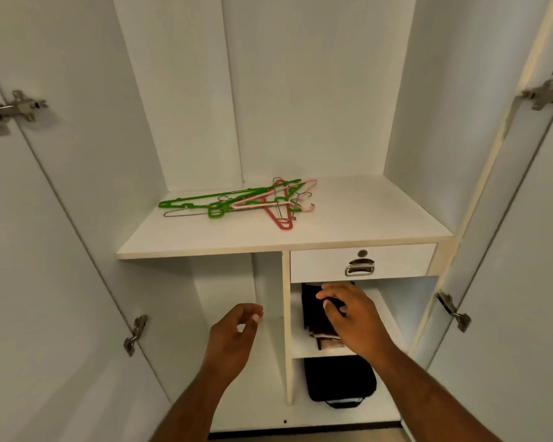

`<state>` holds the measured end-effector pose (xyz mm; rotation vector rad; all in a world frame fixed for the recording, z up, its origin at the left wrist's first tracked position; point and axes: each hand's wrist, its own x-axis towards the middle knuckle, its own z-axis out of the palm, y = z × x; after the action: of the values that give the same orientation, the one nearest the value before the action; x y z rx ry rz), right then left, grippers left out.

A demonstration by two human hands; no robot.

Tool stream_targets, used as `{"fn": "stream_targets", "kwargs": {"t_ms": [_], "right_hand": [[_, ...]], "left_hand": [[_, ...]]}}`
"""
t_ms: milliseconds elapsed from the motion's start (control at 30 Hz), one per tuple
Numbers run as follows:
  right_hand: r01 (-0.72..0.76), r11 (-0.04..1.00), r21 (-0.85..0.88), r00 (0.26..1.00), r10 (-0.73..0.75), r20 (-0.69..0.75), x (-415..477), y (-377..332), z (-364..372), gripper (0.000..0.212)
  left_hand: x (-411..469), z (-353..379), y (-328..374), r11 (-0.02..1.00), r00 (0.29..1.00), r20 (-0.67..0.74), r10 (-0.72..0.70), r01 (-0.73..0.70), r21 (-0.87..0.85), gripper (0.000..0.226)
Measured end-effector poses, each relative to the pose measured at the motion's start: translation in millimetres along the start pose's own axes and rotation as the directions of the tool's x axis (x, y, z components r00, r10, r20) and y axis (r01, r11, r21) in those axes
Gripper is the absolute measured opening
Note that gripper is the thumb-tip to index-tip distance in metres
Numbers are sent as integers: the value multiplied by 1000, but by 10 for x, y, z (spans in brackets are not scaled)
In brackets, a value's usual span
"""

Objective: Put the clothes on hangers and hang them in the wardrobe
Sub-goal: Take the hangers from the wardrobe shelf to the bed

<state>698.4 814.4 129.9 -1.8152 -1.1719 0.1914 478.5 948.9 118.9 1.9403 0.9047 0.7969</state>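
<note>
From the head camera, the folded clothes (313,317) lie on the small shelf (388,323) under the drawer (396,261), the right hand (351,317) bent-fingered over them, its grip unclear, the left hand (233,336) loosely curled and empty, and the hangers (237,204) piled on the wide shelf (348,228) above.

Two hands (233,336), four hinges (16,106), one drawer (396,260), one bag (339,381), one clothes stack (313,314); the tangled hangers (237,202) defy counting.
</note>
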Motion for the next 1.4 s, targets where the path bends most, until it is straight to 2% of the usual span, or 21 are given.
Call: {"fn": "stream_targets", "kwargs": {"t_ms": [200,300,400,500,567,667,733,867,967,1100,1167,1233,1300,1400], "right_hand": [[47,994,101,999,-48,15,956,355,100,31],[63,988,144,997,-68,24,1486,410,82,29],[102,985,141,994,-108,30,2036,467,103,27],[76,992,100,995,-82,53,2531,559,238,23],[49,999,19,991,-51,124,2759,581,383,30],[56,974,-222,965,4,262,3011,558,642,75],[75,917,-392,958,43,284,3102,531,780,85],[61,903,-426,992,-7,126,3176,506,931,49],[61,905,-421,998,-51,35,3230,528,1016,35],[77,887,-455,995,-96,-18,3265,528,1053,20],[-6,927,-376,992,-42,-120,3265,538,1048,22],[-70,964,-257,965,0,-263,3278,552,1016,36],[-74,987,-143,929,16,-370,3308,536,975,43],[-51,999,12,866,51,-497,3349,469,890,40]], "left_hand": [[905,355,-39,998,1000,13,1,-2,63,16],[1417,439,90,997,999,-41,26,-22,80,16],[1854,474,226,997,994,-96,56,-50,64,17],[2207,463,276,995,989,-126,75,-65,79,19],[2397,410,278,992,987,-135,93,-80,96,19],[2755,263,203,984,979,-142,143,-125,128,20],[3059,156,116,974,975,-129,184,-164,154,20],[3765,18,-125,925,968,-26,249,-230,304,20],[4217,73,-243,817,926,159,342,-377,437,28],[4502,331,-209,736,878,340,336,-470,487,38],[4565,450,-184,693,847,420,325,-516,503,42],[4619,512,-164,661,838,445,317,-531,531,41],[4668,527,-135,672,857,420,298,-501,546,38],[4714,564,-109,672,872,395,291,-480,564,30]]}}
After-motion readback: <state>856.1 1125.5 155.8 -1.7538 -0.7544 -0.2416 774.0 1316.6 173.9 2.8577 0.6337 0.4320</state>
